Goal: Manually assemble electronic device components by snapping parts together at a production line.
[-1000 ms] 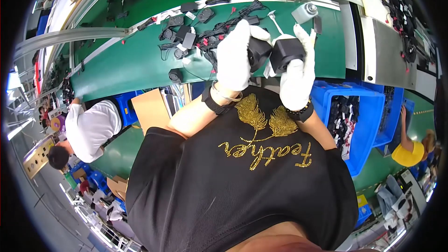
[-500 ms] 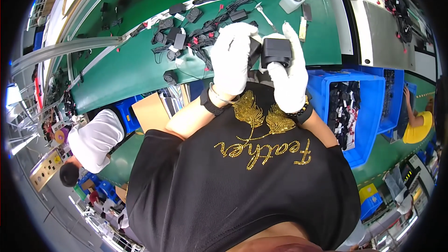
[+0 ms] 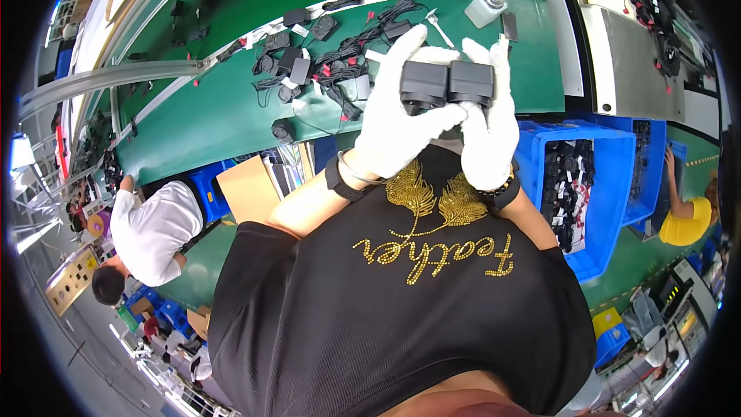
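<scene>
Two black power adapters are held side by side above the green bench. My gloved left hand [image 3: 394,120] is closed around the left power adapter [image 3: 424,81], its thumb along the lower edge. The right power adapter [image 3: 472,79] is gripped in my gloved right hand [image 3: 491,127], with fingers up its right side. The two blocks touch or nearly touch. Beyond my left hand, a heap of black adapters and coiled cables [image 3: 340,62] with red tips lies on the bench. A single adapter [image 3: 283,130] sits by the near edge.
A translucent bottle [image 3: 485,8] and a white brush-like tool [image 3: 438,27] stand or lie beyond my hands. To the right is a blue bin [image 3: 614,185] holding cabled adapters. A metal rail [image 3: 116,77] crosses at left. A person in white [image 3: 158,228] is at left, another in yellow [image 3: 687,222] at far right.
My left hand has turned and moved right, bringing its adapter into full view beside the other. The right hand has shifted slightly right.
</scene>
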A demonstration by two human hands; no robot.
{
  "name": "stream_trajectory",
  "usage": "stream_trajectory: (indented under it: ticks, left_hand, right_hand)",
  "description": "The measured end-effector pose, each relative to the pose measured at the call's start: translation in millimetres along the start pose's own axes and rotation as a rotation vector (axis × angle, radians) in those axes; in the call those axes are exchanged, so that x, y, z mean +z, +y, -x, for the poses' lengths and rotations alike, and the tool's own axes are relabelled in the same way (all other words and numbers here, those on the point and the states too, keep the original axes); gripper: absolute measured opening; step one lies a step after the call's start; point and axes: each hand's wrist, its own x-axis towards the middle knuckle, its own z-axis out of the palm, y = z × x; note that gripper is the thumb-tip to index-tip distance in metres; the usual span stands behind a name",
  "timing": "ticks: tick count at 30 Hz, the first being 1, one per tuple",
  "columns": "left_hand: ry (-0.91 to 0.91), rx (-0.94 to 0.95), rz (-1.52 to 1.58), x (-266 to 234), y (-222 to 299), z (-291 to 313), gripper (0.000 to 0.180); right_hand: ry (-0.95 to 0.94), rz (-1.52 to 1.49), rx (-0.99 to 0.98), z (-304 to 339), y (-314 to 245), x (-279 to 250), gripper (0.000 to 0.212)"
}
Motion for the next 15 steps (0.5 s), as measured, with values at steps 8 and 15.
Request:
stream_trajectory:
  ticks: [8, 15]
  left_hand:
    - [-0.024, 0.096, -0.316, 2, 11, -5, 0.083]
    - [0.122, 0.046, -0.450, 22, 8, -12, 0.082]
  right_hand:
    - [0.010, -0.635, 0.331, -2, -11, 7, 0.064]
    - [0.033, 0.019, 0.194, 2, -7, 16, 0.097]
